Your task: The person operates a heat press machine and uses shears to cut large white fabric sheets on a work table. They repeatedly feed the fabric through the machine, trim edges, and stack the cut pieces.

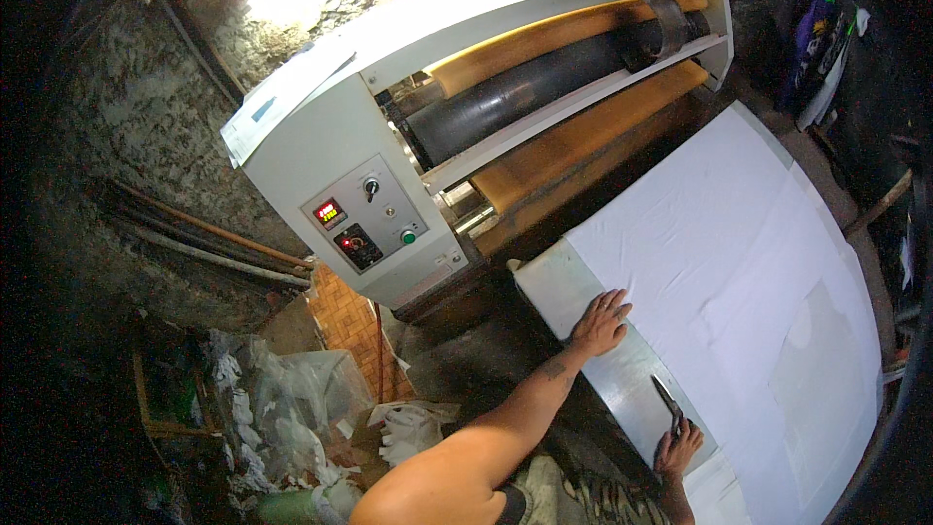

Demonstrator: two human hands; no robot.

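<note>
My left hand point(600, 324) lies flat, fingers stretched, at the near edge of a large white cloth point(690, 262) spread over a table. Its fingertips touch the cloth, while the palm is over the bare metal-grey table strip point(622, 384). Farther right and nearer to me, my right hand point(678, 447) is closed around the handles of a pair of scissors point(667, 401). The blades point away from me, over the grey strip beside the cloth's edge. Part of the grip is hidden under the fingers.
A big white roller machine point(340, 146) with a dark roller point(525, 87) and orange-brown belts stands beyond the table. Its control panel point(364, 219) has a lit display. Plastic bags point(301, 389) and scraps lie at lower left. Garments point(821, 49) hang at the far right.
</note>
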